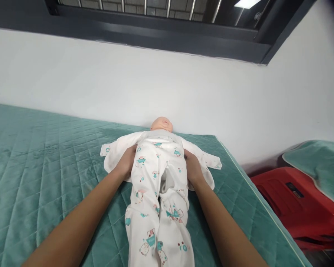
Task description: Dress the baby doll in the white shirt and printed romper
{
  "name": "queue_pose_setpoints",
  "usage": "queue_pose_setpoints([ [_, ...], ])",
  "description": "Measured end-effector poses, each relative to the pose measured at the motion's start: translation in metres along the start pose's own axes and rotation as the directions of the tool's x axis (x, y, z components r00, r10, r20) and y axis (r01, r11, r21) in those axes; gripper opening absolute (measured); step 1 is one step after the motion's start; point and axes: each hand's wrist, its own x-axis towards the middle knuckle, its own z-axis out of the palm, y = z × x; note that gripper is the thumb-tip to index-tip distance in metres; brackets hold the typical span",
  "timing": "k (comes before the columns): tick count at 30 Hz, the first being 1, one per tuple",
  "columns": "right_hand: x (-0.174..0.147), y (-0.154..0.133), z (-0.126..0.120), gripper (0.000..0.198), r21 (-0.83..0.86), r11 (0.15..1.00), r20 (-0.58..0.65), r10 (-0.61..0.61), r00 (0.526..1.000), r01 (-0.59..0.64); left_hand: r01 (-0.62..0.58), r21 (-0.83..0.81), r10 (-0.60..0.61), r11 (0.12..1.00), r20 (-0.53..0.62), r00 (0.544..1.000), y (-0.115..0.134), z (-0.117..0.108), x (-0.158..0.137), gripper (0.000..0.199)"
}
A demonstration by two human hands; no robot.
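2 bare forearms enter from the bottom edge and converge toward frame centre, both extended nearly straight, elbows out of view. Left hand (126, 162): palm turned inward toward the midline, wrist roughly in line with the forearm, fingers curled forward and partly hidden, thumb not clearly separable. Right hand (193, 167): mirrors the left, palm facing inward, wrist slightly bent, fingertips hidden from the camera. The 2 hands sit at about the same height in the frame, well apart, pressed flat against opposite sides of what lies between them. Neither hand is closed into a fist; whether the fingers pinch anything cannot be told.
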Motion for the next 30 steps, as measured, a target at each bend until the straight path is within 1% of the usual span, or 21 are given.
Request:
queue_pose_setpoints([
  [2,0.002,0.001,-0.001,0.033,-0.121,0.993,-0.052,-0.021,0.998,0.015,-0.001,0.041,0.002,0.999,-0.020,1.000,0.000,0.000,0.000,0.032],
  [4,0.003,0.004,-0.002,0.032,-0.198,0.980,-0.069,-0.033,0.997,0.019,-0.003,0.074,0.005,0.997,-0.034,0.999,0.001,-0.001,0.001,0.032],
  [9,0.006,0.010,-0.002,0.033,-0.238,0.971,-0.085,-0.003,0.996,-0.017,-0.003,0.155,0.010,0.988,-0.047,0.999,0.002,-0.004,0.002,0.032],
  [13,0.007,0.010,0.000,0.029,-0.215,0.976,-0.092,0.016,0.996,-0.036,0.007,0.204,0.016,0.979,-0.109,0.994,-0.001,-0.006,0.005,0.032],
  [18,0.008,0.015,0.002,0.026,-0.080,0.995,-0.106,0.045,0.993,-0.054,-0.009,0.247,0.061,0.969,-0.204,0.977,-0.011,-0.009,0.009,0.036],
  [21,0.010,0.020,0.001,0.028,-0.015,0.998,-0.084,0.052,0.995,-0.054,-0.003,0.298,0.068,0.955,-0.208,0.976,-0.012,-0.011,0.011,0.033],
  [24,0.010,0.021,-0.003,0.031,-0.007,0.999,-0.066,0.052,0.996,-0.052,0.004,0.317,0.069,0.948,-0.219,0.973,-0.011,-0.016,0.012,0.029],
  [26,0.008,0.017,-0.008,0.030,-0.057,0.998,-0.073,0.034,0.997,-0.038,-0.036,0.321,0.115,0.946,-0.230,0.966,-0.009,-0.019,0.015,0.028],
  [29,0.008,0.005,-0.017,0.022,-0.226,0.974,-0.105,-0.020,0.994,-0.004,-0.144,0.343,0.228,0.928,-0.218,0.949,-0.002,-0.021,0.026,0.028],
  [30,0.009,0.000,-0.020,0.019,-0.277,0.961,-0.120,-0.046,0.992,0.011,-0.178,0.355,0.260,0.918,-0.197,0.945,0.003,-0.020,0.031,0.028],
])
